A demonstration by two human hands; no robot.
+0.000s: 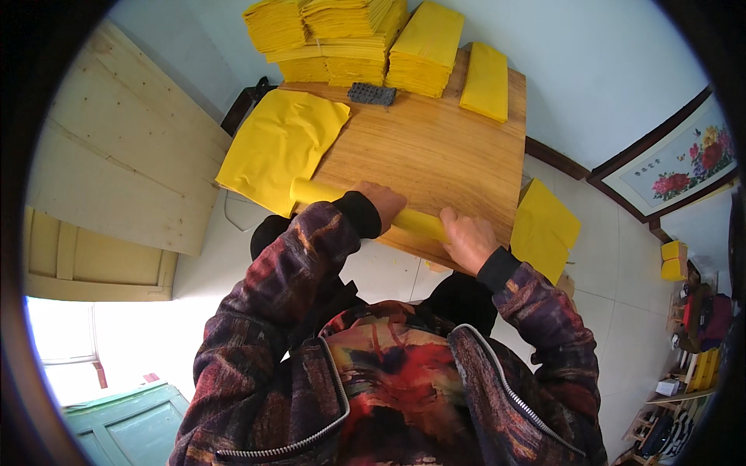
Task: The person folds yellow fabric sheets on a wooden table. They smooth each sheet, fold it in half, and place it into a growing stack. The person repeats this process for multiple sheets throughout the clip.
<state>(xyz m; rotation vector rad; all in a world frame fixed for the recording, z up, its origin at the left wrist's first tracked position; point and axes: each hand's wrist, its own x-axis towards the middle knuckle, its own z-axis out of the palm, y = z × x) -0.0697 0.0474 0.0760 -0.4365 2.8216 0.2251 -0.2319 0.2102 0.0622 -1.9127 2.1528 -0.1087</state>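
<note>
A long yellow paper roll (pixel 420 223) lies along the near edge of the wooden table (pixel 435 147), slanting down to the right. Across its middle, my left hand (pixel 381 205) is closed over it. My right hand (pixel 469 239) grips its right end, fingers curled round it. The far left end of the roll rests against a large creased yellow sheet (pixel 284 144) spread on the table's left side. Whether the roll is hollow or folded flat cannot be made out.
Stacks of folded yellow paper (pixel 423 46) stand at the back of the table, with a flat bundle (pixel 486 81) beside them. A dark grey textured block (pixel 371 94) sits before the stacks. Another yellow sheet (pixel 544 229) is by the right edge. A wooden board (pixel 124 140) leans at left.
</note>
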